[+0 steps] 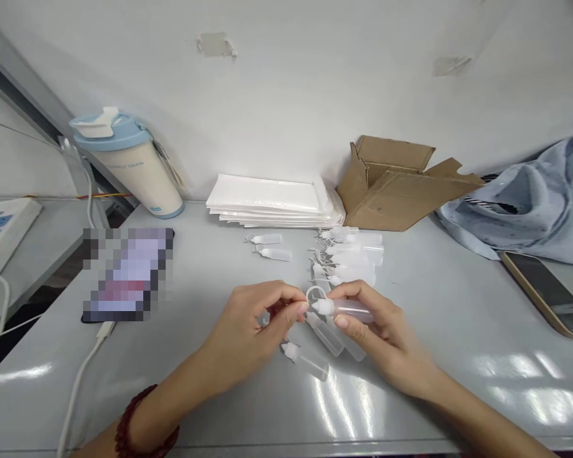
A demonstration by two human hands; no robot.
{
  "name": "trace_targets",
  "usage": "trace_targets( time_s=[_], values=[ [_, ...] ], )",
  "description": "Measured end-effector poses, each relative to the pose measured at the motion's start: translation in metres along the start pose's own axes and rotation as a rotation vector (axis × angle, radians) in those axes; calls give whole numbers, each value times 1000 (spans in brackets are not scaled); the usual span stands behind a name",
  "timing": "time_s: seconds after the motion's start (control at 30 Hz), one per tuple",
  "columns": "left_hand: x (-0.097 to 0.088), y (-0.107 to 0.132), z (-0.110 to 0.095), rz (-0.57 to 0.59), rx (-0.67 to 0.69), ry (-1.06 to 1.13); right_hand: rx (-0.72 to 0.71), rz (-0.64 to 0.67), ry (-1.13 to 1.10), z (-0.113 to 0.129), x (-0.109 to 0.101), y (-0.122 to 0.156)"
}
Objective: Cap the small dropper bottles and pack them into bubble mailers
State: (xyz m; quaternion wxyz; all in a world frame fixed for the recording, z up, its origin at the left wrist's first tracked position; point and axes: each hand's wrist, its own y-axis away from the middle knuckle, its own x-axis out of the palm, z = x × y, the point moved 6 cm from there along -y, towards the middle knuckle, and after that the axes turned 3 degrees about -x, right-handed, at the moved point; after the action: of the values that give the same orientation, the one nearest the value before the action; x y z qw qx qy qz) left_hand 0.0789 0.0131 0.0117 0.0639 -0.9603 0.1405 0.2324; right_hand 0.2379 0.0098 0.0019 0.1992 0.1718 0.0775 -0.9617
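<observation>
At mid-frame, two small bottles (275, 255) lie left of one uncountable bottle heap (356, 254). Below, the right hand (386, 337) holds one bottle (353, 311) sideways; the left hand (253, 324) pinches its white loop (316, 288).

We have a bright, even view, the light seemingly from above, with streaked glare on the near and right parts of the grey surface (458, 312); wide-lens distortion stretches the edges, and we find coarse pixelation masking the phone (128, 273) at left
</observation>
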Motion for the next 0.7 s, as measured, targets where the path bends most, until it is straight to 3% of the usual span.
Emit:
trace_targets(
  time_s=[0.43,0.7],
  values=[
    [8,-4,17,35,-170,194,59,20,-93,-9,6,-4],
    [3,-6,22,53,-167,301,89,-15,-201,-6,2,-3]
  ],
)
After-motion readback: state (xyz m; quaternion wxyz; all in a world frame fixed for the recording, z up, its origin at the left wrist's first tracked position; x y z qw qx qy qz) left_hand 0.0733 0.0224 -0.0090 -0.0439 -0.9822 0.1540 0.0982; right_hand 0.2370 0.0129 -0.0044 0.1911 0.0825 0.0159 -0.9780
